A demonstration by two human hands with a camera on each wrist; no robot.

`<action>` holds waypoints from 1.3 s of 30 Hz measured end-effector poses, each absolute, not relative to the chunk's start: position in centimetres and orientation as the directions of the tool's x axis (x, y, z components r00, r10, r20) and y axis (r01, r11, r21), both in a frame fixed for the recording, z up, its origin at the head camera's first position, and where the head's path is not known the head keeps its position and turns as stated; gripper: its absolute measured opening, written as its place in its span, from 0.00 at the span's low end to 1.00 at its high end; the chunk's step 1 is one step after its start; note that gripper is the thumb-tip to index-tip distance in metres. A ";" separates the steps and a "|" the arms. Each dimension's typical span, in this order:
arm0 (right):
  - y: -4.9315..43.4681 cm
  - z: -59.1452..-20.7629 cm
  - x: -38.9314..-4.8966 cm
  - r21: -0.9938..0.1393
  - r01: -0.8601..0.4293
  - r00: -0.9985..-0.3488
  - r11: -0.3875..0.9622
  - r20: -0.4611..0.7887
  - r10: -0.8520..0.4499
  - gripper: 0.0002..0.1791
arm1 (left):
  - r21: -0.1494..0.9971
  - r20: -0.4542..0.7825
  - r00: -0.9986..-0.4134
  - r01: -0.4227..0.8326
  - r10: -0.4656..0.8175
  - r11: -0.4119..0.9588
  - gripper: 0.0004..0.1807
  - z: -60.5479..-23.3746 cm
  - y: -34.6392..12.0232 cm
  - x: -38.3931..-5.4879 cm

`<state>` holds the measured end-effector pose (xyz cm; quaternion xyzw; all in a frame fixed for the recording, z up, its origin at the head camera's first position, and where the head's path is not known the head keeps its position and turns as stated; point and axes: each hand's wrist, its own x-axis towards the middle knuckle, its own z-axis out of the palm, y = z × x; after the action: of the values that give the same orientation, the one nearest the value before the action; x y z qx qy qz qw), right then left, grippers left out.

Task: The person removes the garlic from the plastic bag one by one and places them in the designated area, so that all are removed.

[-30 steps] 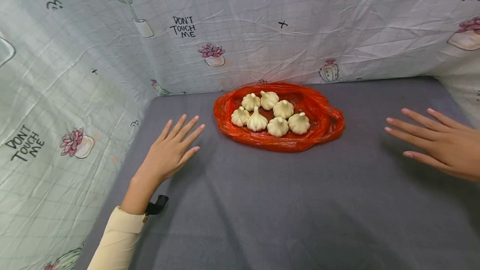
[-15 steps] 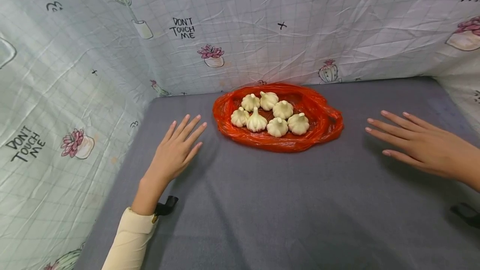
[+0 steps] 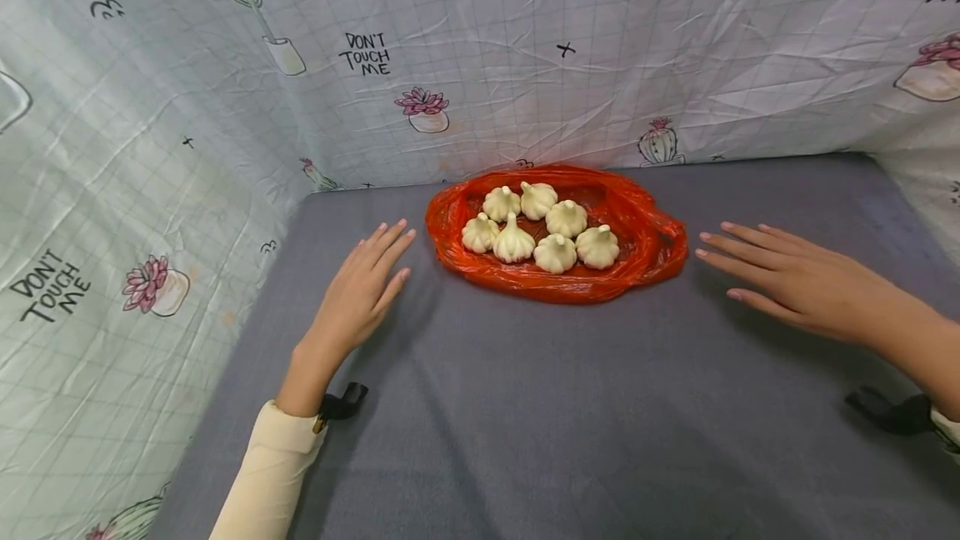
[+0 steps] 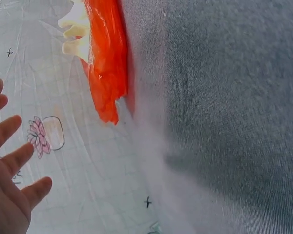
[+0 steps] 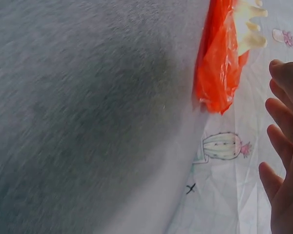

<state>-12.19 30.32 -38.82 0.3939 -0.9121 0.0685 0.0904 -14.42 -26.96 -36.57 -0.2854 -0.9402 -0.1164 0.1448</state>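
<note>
Garlic (image 3: 555, 257) in a bag (image 3: 558, 290) lies between left hand (image 3: 356, 292) and right hand (image 3: 802, 283), both empty, fingers straight; contact hasn't begun, I'd judge, and calls for reaching inward.

Between the left hand (image 3: 358, 286) and the right hand (image 3: 810, 282), the red bag (image 3: 558, 290) is thin, crinkled plastic, glossy along its folds; the garlic bulbs (image 3: 555, 254) in it look smooth and lobed, nearly matt; beneath both hands, the grey cover (image 3: 562, 398) is matt, finely textured cloth; beyond them, the printed sheet (image 3: 487, 40) is creased with a faint sheen, cloth or plastic unclear; below the left hand's wrist, the cream sleeve (image 3: 262, 473) is matt cloth.
</note>
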 end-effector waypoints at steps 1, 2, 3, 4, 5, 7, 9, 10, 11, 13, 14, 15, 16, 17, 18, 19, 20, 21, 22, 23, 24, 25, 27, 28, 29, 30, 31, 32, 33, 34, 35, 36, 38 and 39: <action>30.1 -38.8 -12.3 -0.059 -0.733 -0.671 0.677 0.221 -0.708 0.41 | 0.156 0.348 -0.795 0.571 0.496 0.806 0.32 -36.6 -26.9 -14.6; 29.9 -38.8 -12.4 -0.064 -0.737 -0.668 0.673 0.221 -0.711 0.40 | 0.175 0.357 -0.796 0.571 0.489 0.802 0.32 -36.7 -26.8 -14.7; 29.7 -38.9 -12.6 -0.068 -0.740 -0.665 0.669 0.221 -0.713 0.40 | 0.191 0.365 -0.796 0.572 0.483 0.798 0.31 -36.8 -26.8 -14.8; 29.5 -38.9 -12.7 -0.072 -0.743 -0.663 0.666 0.222 -0.715 0.39 | 0.207 0.372 -0.797 0.572 0.477 0.794 0.31 -36.9 -26.8 -14.9; 29.3 -38.9 -12.8 -0.072 -0.747 -0.658 0.661 0.223 -0.720 0.39 | 0.221 0.378 -0.797 0.572 0.472 0.790 0.31 -36.9 -26.7 -15.0; 29.0 -38.8 -13.0 -0.073 -0.754 -0.650 0.653 0.227 -0.725 0.40 | 0.242 0.382 -0.800 0.570 0.463 0.785 0.30 -37.1 -26.7 -15.2; 28.8 -38.7 -13.1 -0.077 -0.760 -0.644 0.646 0.232 -0.730 0.40 | 0.259 0.378 -0.808 0.561 0.452 0.786 0.30 -37.2 -26.7 -15.2; 28.7 -38.7 -13.2 -0.079 -0.763 -0.639 0.641 0.234 -0.732 0.41 | 0.267 0.376 -0.812 0.556 0.446 0.787 0.30 -37.3 -26.7 -15.2; 28.6 -38.6 -13.2 -0.079 -0.767 -0.635 0.636 0.237 -0.736 0.41 | 0.275 0.374 -0.816 0.551 0.441 0.788 0.30 -37.4 -26.7 -15.2; 28.4 -38.6 -13.4 -0.088 -0.772 -0.629 0.629 0.246 -0.738 0.41 | 0.292 0.370 -0.824 0.542 0.430 0.788 0.30 -37.5 -26.8 -15.3; 28.3 -38.6 -13.5 -0.086 -0.775 -0.625 0.626 0.249 -0.740 0.40 | 0.299 0.370 -0.826 0.540 0.426 0.787 0.30 -37.5 -26.8 -15.4; 28.2 -38.6 -13.6 -0.084 -0.777 -0.623 0.625 0.252 -0.741 0.41 | 0.303 0.371 -0.827 0.538 0.423 0.786 0.30 -37.6 -26.8 -15.4; 28.1 -38.6 -13.7 -0.086 -0.776 -0.623 0.625 0.254 -0.739 0.41 | 0.309 0.371 -0.829 0.535 0.419 0.786 0.30 -37.6 -26.8 -15.4; 28.0 -38.6 -13.8 -0.088 -0.776 -0.624 0.625 0.255 -0.739 0.41 | 0.314 0.370 -0.831 0.532 0.415 0.786 0.30 -37.6 -26.8 -15.4; 27.9 -38.6 -13.9 -0.091 -0.773 -0.627 0.628 0.255 -0.736 0.41 | 0.318 0.371 -0.832 0.530 0.411 0.786 0.30 -37.6 -26.8 -15.5; 27.8 -38.6 -14.0 -0.098 -0.766 -0.636 0.635 0.252 -0.729 0.42 | 0.320 0.371 -0.834 0.527 0.407 0.788 0.30 -37.6 -26.8 -15.5; 27.6 -38.6 -14.1 -0.107 -0.759 -0.646 0.643 0.245 -0.722 0.42 | 0.324 0.371 -0.836 0.524 0.404 0.788 0.30 -37.6 -26.8 -15.5; 27.5 -38.6 -14.2 -0.122 -0.747 -0.661 0.653 0.236 -0.712 0.41 | 0.330 0.369 -0.839 0.520 0.399 0.788 0.30 -37.5 -26.7 -15.5; 27.3 -38.6 -14.3 -0.141 -0.732 -0.680 0.667 0.223 -0.699 0.41 | 0.337 0.368 -0.841 0.518 0.396 0.786 0.30 -37.6 -26.7 -15.5; 27.2 -38.5 -14.4 -0.161 -0.719 -0.695 0.676 0.211 -0.688 0.40 | 0.344 0.367 -0.843 0.516 0.393 0.785 0.30 -37.6 -26.7 -15.6; 27.0 -38.5 -14.4 -0.188 -0.697 -0.717 0.692 0.194 -0.670 0.39 | 0.350 0.365 -0.845 0.513 0.390 0.784 0.30 -37.6 -26.7 -15.6; 26.8 -38.5 -14.5 -0.215 -0.675 -0.738 0.706 0.176 -0.652 0.38 | 0.357 0.362 -0.848 0.510 0.387 0.783 0.30 -37.6 -26.6 -15.7; 26.5 -38.4 -14.8 -0.258 -0.647 -0.761 0.717 0.165 -0.627 0.35 | 0.374 0.362 -0.850 0.509 0.384 0.775 0.32 -37.5 -26.5 -15.8; 26.4 -38.4 -14.9 -0.273 -0.639 -0.768 0.719 0.168 -0.619 0.35 | 0.384 0.364 -0.849 0.512 0.384 0.768 0.32 -37.5 -26.4 -15.8; 26.2 -38.4 -15.0 -0.282 -0.640 -0.767 0.715 0.180 -0.615 0.34 | 0.392 0.365 -0.848 0.514 0.383 0.763 0.33 -37.5 -26.3 -15.9; 26.1 -38.4 -15.2 -0.286 -0.638 -0.769 0.715 0.191 -0.610 0.33 | 0.401 0.369 -0.848 0.515 0.381 0.757 0.34 -37.5 -26.2 -15.9; 25.9 -38.5 -15.4 -0.290 -0.639 -0.769 0.712 0.207 -0.605 0.33 | 0.410 0.373 -0.846 0.518 0.381 0.750 0.35 -37.5 -26.1 -16.0; 25.8 -38.5 -15.5 -0.293 -0.641 -0.768 0.710 0.225 -0.600 0.33 | 0.420 0.375 -0.846 0.519 0.378 0.744 0.35 -37.4 -26.0 -16.1; 25.6 -38.6 -15.7 -0.300 -0.636 -0.771 0.711 0.236 -0.591 0.33 | 0.431 0.375 -0.848 0.517 0.374 0.739 0.36 -37.4 -25.9 -16.2; 25.5 -38.6 -15.8 -0.308 -0.628 -0.778 0.714 0.243 -0.579 0.32 | 0.441 0.373 -0.851 0.512 0.369 0.737 0.36 -37.4 -25.8 -16.3; 25.4 -38.7 -16.0 -0.322 -0.619 -0.785 0.716 0.247 -0.568 0.32 | 0.450 0.368 -0.857 0.505 0.361 0.737 0.36 -37.4 -25.7 -16.4; 25.3 -38.7 -16.2 -0.337 -0.607 -0.795 0.720 0.250 -0.553 0.32 | 0.460 0.364 -0.862 0.496 0.353 0.736 0.35 -37.3 -25.6 -16.5; 25.0 -38.8 -16.5 -0.369 -0.585 -0.811 0.722 0.258 -0.525 0.31 | 0.483 0.353 -0.873 0.478 0.336 0.734 0.35 -37.2 -25.4 -16.7; 24.9 -38.8 -16.7 -0.381 -0.580 -0.814 0.720 0.264 -0.517 0.31 | 0.494 0.349 -0.878 0.470 0.328 0.732 0.35 -37.1 -25.3 -16.7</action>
<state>-16.68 24.91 -38.82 0.2966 -0.9247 0.2285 0.0695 -16.70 -25.33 -37.11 -0.2163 -0.9227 -0.2957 0.1197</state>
